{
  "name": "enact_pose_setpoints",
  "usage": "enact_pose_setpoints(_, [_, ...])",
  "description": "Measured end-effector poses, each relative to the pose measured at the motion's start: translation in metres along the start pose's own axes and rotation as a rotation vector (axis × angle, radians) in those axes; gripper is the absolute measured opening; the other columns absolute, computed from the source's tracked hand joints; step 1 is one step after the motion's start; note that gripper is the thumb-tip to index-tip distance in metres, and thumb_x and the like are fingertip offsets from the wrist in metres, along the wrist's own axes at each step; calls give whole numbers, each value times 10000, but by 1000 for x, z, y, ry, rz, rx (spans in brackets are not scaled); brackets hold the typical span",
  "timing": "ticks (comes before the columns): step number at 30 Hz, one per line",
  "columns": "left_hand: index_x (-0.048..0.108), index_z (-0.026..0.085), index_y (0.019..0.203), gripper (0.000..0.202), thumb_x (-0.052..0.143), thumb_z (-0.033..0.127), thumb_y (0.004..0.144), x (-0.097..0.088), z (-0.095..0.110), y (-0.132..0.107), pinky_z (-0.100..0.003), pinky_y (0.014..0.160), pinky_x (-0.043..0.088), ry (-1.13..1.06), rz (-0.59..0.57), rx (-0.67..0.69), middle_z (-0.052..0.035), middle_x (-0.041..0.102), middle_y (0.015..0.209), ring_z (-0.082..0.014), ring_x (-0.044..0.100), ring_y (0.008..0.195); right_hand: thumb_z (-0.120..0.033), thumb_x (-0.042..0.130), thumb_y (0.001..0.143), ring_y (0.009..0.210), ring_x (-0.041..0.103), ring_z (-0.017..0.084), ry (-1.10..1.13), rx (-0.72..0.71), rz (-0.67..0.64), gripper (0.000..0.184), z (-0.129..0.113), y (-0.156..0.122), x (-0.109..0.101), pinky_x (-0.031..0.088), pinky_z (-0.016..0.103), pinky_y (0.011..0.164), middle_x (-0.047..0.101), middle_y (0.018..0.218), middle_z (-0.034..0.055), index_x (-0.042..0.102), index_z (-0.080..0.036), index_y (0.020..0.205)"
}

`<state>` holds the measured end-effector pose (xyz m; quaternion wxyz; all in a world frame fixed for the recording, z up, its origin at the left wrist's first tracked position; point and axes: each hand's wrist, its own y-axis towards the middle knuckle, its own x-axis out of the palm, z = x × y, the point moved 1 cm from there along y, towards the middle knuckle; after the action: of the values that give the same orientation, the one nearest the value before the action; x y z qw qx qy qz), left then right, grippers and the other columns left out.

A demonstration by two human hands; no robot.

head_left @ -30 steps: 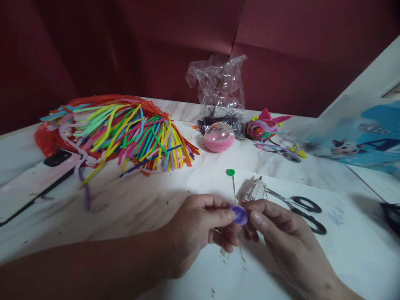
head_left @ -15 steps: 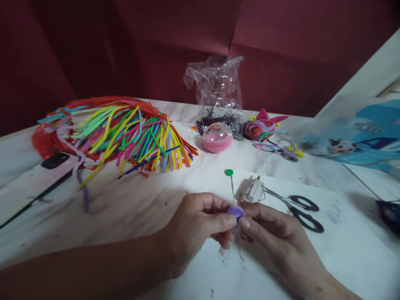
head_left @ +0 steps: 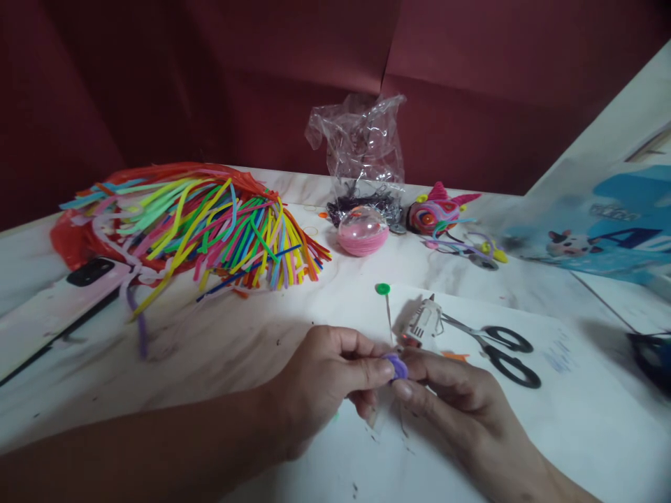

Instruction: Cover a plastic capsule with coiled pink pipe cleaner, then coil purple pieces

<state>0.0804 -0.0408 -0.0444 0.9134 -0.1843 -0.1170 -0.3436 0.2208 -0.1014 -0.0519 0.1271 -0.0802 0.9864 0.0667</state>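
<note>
Between my two hands is a small purple disc (head_left: 397, 367), which looks like a coiled pipe cleaner. My left hand (head_left: 335, 370) pinches its left side between thumb and fingers. The thumb and forefinger of my right hand (head_left: 456, 398) close on its right edge. Just beyond my fingers lies a white glue gun (head_left: 423, 321) with a small red light at its near end. A green disc (head_left: 383, 288) on a thin stem lies past my hands. Scissors (head_left: 508, 356) with black handles rest behind my right hand, near a small orange piece (head_left: 455, 356).
Colourful pipe cleaners (head_left: 210, 223) in red plastic spread at the left, beside a phone (head_left: 63, 307). At the back stand a clear bag (head_left: 367, 147), a pink-based clear ball (head_left: 363, 234) and a pink fuzzy figure (head_left: 437, 209). White paper (head_left: 566, 391) lies under my hands; a blue-printed package (head_left: 613, 223) is at right.
The purple disc has turned a little in my fingers and sits slightly lower. My right hand has shifted down, and the orange piece behind it now shows.
</note>
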Motion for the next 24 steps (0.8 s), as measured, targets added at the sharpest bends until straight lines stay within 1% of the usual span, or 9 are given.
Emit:
enact_pose_setpoints(5, [584,122,574,142,646,199,675,0,-4,0,-187,401,333,-26,14,-35,38,502,427,-51,422,380,-382,512,880,577,457,126,74,61,5,294,7,0,0,370,239,534,596,673,25,669,-177,738])
enact_pose_setpoints(7, [594,115,607,133,656,208,679,-2,-5,1,-182,412,348,-81,37,-63,31,521,466,-55,457,411,-393,554,850,544,422,112,81,83,65,293,10,1,-1,340,222,501,560,612,9,636,-168,682])
enact_pose_setpoints(10, [609,100,677,103,626,189,725,-10,0,7,-185,484,411,-124,86,-87,-9,597,597,-78,569,523,-431,600,806,510,381,99,79,104,190,338,13,3,-6,317,215,479,480,539,-13,586,-159,607])
enact_pose_setpoints(12, [605,93,721,74,588,155,759,-20,6,14,-203,531,451,-45,140,-79,-34,628,657,-95,610,567,-463,598,795,512,385,105,71,115,241,370,14,3,-9,318,224,485,466,526,-12,572,-157,588])
enact_pose_setpoints(13, [607,88,756,70,571,146,775,-26,10,19,-212,554,467,40,182,-45,-38,632,667,-94,614,575,-475,596,793,517,391,110,62,117,249,374,14,3,-10,320,230,490,473,529,-7,578,-157,597])
enact_pose_setpoints(17, [587,74,779,66,545,34,749,-48,20,37,-244,623,504,163,269,-3,-26,617,608,-105,630,584,-488,590,792,526,392,119,55,117,221,374,13,1,-9,309,242,496,468,533,-3,581,-163,608])
enact_pose_setpoints(19, [585,70,788,94,601,29,705,-56,20,44,-263,571,508,244,278,-7,-13,604,557,-122,620,525,-496,592,785,525,378,121,60,128,228,384,12,0,-7,299,246,492,449,533,-5,569,-167,589])
enact_pose_setpoints(21, [572,94,817,172,650,44,671,-61,19,51,-254,509,494,323,280,8,17,594,539,-117,600,469,-507,599,772,526,367,123,64,137,247,389,9,-2,-5,290,250,492,436,534,-6,563,-171,579])
enact_pose_setpoints(24, [559,109,726,117,659,81,672,-65,15,61,-216,454,463,447,247,26,27,580,498,-102,579,436,-507,604,765,534,367,125,54,151,262,390,6,-3,-4,280,250,495,434,541,-7,550,-174,568])
